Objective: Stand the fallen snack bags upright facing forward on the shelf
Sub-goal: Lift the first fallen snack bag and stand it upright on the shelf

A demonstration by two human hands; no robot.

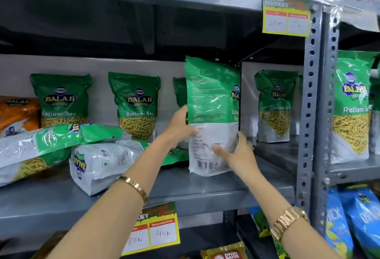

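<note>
A green and white snack bag [212, 102] stands upright near the middle of the grey shelf [195, 188], its back panel with barcode turned toward me. My left hand [181, 127] grips its left edge and my right hand [239, 153] holds its lower right corner. Two fallen bags lie on the shelf at the left: one [41, 147] stretched on its side, another [100, 164] flat in front of it. Upright bags facing forward stand behind, one at far left [61, 100], one at centre [136, 104] and one at right [274, 104].
An orange bag [16, 112] lies at the far left. A perforated steel post [310, 114] borders the shelf on the right, with another green bag [351, 110] beyond it. A price tag [158, 230] hangs on the shelf's front edge. Blue bags [353, 221] fill the lower right.
</note>
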